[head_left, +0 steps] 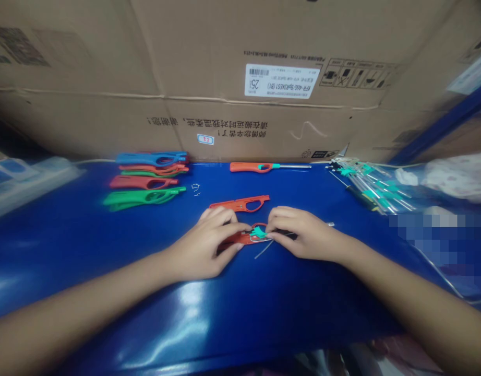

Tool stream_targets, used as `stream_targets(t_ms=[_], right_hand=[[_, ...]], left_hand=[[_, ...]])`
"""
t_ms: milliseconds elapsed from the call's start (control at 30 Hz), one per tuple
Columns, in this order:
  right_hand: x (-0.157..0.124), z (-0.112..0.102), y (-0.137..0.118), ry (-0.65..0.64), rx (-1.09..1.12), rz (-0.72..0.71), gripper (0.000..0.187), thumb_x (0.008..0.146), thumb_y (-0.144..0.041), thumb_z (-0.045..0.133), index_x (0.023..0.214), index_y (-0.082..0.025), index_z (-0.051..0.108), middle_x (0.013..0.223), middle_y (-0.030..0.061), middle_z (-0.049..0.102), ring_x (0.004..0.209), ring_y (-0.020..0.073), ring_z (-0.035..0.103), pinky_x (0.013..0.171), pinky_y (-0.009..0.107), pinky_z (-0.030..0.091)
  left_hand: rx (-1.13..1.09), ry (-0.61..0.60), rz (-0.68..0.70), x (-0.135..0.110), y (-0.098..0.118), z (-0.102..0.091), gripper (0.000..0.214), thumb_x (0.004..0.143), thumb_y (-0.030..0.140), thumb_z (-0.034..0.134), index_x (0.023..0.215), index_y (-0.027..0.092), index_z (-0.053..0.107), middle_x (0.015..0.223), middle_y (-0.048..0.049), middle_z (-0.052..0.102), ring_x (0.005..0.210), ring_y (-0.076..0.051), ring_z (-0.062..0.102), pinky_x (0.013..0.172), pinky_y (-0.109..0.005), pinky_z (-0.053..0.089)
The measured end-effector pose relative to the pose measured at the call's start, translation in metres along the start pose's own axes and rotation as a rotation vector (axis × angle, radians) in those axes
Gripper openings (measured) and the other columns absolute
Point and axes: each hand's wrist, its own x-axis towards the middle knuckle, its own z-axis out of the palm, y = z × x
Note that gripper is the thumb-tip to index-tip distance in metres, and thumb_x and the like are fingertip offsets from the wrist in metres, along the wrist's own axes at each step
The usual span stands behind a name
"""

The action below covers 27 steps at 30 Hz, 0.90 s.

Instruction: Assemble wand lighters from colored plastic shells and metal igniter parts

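My left hand point(209, 243) pinches an orange lighter shell half point(244, 239), its open inner side facing up. A green trigger piece point(259, 232) lies inside that shell, with a thin pale wire along its lower edge. At its right end, my right hand point(305, 234) is closed on the lighter's inner assembly. The tip of a metal tube point(331, 224) shows beyond the right hand; most of it is hidden. A thin clear strip point(263, 249) sticks out below the right fingertips. Just behind the hands lies a second orange shell half point(254, 204).
Blue, red, orange and green lighter shells point(146, 181) lie at the back left, beside small screws point(195, 189). An orange lighter point(244, 167) with a metal tube rests before the cardboard box point(209, 115). Rods with green parts point(375, 183) and a screwdriver point(360, 195) lie right.
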Motion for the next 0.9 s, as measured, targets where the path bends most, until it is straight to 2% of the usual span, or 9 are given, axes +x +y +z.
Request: stream_targets(t_ms=[167,367,667,767,900], right_hand=[[-0.0001,0.0007,-0.0009,0.016,-0.03,-0.088,0.017,0.1,-0.021,0.051,0.09,-0.018,0.064,0.087,0.0052,0.062,0.082,0.0164,0.056,0.077,0.031,0.046],[-0.0009,0.0005,-0.0027,0.031,-0.188,-0.173,0.022,0.102,-0.022,0.047,0.091,-0.016,0.065,0.087,0.007,0.063,0.081,0.0174,0.053,0.077,0.032,0.044],[-0.0003,-0.0002,-0.0034,-0.035,-0.223,-0.148,0.025,0.103,-0.024,0.044,0.093,-0.017,0.067,0.09,0.0068,0.065,0.085,0.018,0.055,0.078,0.032,0.043],[0.0,-0.0014,-0.0045,-0.053,-0.259,-0.146,0.024,0.102,-0.021,0.046,0.093,-0.017,0.068,0.091,0.0069,0.065,0.084,0.0183,0.054,0.077,0.032,0.042],[0.0005,-0.0045,-0.0086,-0.081,-0.399,-0.179,0.024,0.099,-0.017,0.046,0.093,-0.016,0.069,0.089,0.0068,0.066,0.08,0.0191,0.051,0.073,0.033,0.038]], left_hand=[[-0.004,-0.014,-0.016,-0.002,0.0036,0.0007,0.031,0.096,0.026,0.054,0.126,0.022,0.061,0.1,-0.007,0.057,0.098,-0.024,0.052,0.088,-0.042,0.04],[-0.024,-0.024,-0.046,-0.0016,0.0046,0.0007,0.031,0.094,0.026,0.055,0.124,0.021,0.06,0.099,-0.0063,0.055,0.097,-0.024,0.052,0.086,-0.041,0.039],[-0.027,-0.01,-0.027,-0.0021,0.0033,0.0019,0.028,0.095,0.025,0.055,0.122,0.02,0.059,0.099,-0.0063,0.056,0.096,-0.023,0.053,0.086,-0.041,0.04],[-0.034,0.0,-0.017,-0.0028,0.0045,0.0018,0.028,0.094,0.024,0.055,0.122,0.021,0.057,0.108,-0.0076,0.059,0.103,-0.024,0.053,0.09,-0.042,0.04],[0.024,-0.003,0.024,-0.0029,0.0057,0.002,0.037,0.096,0.024,0.051,0.133,0.021,0.053,0.107,-0.0085,0.059,0.102,-0.025,0.053,0.09,-0.042,0.041]])
